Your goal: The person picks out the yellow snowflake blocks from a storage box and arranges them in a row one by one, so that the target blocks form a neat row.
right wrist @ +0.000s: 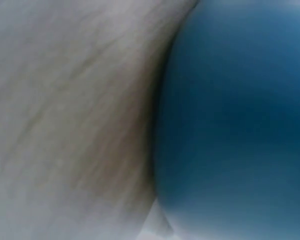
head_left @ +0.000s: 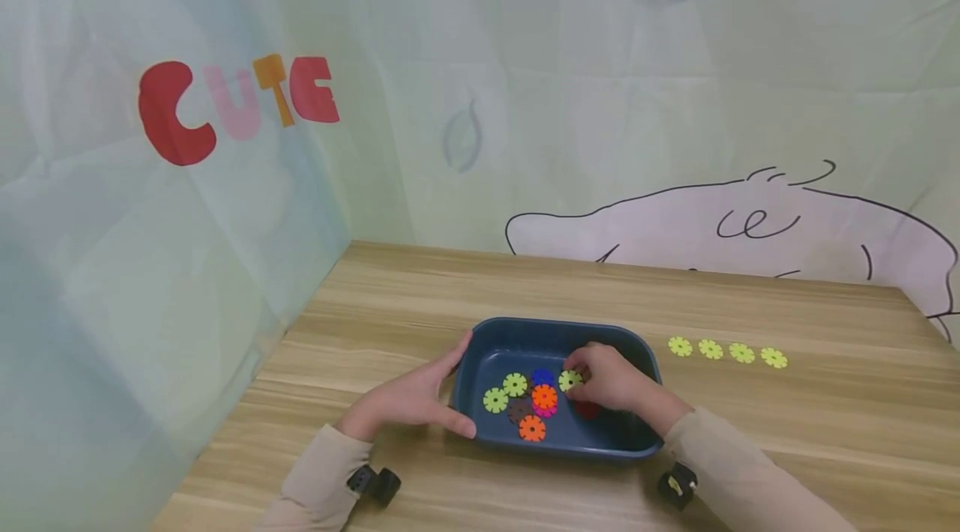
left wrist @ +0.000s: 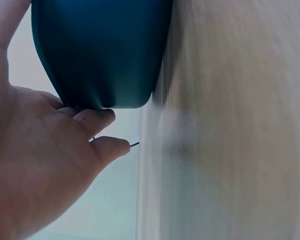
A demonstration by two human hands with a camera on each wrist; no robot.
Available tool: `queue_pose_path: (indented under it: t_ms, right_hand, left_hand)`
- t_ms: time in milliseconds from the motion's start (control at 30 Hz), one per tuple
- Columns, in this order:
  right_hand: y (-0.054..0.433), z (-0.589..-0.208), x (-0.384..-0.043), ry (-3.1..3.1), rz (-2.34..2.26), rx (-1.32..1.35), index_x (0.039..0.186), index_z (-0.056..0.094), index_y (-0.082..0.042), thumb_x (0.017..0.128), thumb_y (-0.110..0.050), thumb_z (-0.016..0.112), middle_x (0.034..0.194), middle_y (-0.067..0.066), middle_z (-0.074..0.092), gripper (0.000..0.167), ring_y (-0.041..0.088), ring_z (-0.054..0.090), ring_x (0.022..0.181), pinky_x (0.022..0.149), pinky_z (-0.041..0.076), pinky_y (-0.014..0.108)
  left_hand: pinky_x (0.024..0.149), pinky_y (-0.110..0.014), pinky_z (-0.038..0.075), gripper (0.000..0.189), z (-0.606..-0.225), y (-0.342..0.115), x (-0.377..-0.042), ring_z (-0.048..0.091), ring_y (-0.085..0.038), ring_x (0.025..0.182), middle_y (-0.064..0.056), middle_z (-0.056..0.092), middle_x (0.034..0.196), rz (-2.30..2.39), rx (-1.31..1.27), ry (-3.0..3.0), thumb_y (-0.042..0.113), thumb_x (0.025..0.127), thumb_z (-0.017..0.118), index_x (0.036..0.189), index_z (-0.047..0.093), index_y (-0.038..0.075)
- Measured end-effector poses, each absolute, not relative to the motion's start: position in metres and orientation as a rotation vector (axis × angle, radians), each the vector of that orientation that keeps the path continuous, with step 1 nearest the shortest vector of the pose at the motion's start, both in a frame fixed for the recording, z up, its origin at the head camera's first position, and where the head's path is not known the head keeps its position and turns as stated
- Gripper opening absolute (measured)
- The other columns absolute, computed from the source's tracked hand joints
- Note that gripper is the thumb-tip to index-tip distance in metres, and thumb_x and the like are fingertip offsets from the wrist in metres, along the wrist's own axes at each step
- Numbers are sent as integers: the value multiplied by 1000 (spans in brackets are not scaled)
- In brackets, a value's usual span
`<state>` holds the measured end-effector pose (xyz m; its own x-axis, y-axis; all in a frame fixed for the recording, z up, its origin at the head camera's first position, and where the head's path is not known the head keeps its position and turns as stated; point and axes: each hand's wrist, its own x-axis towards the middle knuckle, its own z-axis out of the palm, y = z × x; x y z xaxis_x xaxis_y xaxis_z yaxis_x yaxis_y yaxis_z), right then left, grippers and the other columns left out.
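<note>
A dark blue basin (head_left: 555, 445) stands on the table, with notched plastic discs inside it. My left hand (head_left: 408, 399) spans its left end, thumb on the near corner and fingers on the far side; the left wrist view shows the palm beside the basin's wall (left wrist: 102, 55). Inside the basin, my right hand (head_left: 611, 378) pinches a yellow-green disc (head_left: 570, 381). Left of that lie two more yellow-green discs (head_left: 496, 400), two orange discs (head_left: 532, 429), a blue disc (head_left: 542, 376), a brown disc (head_left: 517, 410) and a magenta disc (head_left: 547, 412). A red disc (head_left: 587, 409) is partly hidden under my right hand.
Several yellow-green discs (head_left: 710, 349) lie in a row on the wooden table (head_left: 420, 290), to the right of the basin. Printed cloth (head_left: 450, 57) hangs behind the table and along its left side. The right wrist view holds only blurred basin wall (right wrist: 235, 120) and table.
</note>
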<state>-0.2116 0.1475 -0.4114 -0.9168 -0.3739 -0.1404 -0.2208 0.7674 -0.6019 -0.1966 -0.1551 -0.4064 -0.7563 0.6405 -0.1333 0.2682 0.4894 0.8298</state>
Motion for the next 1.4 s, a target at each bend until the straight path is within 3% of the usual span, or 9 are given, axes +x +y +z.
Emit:
queue_pose_path:
  t_ms: [433,1067,1400]
  right_hand:
    - [151,-412,-212,2660,-888,-677,106,70,-3,79,-10,78,93,5,61,29,14,55,78,69,54,27]
    - [152,-411,-213,2607,-916,-659,106,71,4,76,-9,80,92,7,60,34,13,54,73,61,51,22]
    - [157,-405,-211,2698,-970,-661,111,71,-2,79,-14,79,93,3,60,35,14,55,79,65,51,25]
  left_hand:
    - [117,-52,13,128,-406,-155,-196,3,-32,147,-12,-5,161,1170,734,2319,40,71,85,155,-7,14]
    - [117,-52,14,127,-405,-155,-196,4,-30,147,-11,-4,161,1179,749,2309,41,71,85,155,-7,13]
    - [117,-53,14,127,-407,-155,-197,4,-32,147,-13,-4,161,1166,776,2318,41,72,84,155,-6,10]
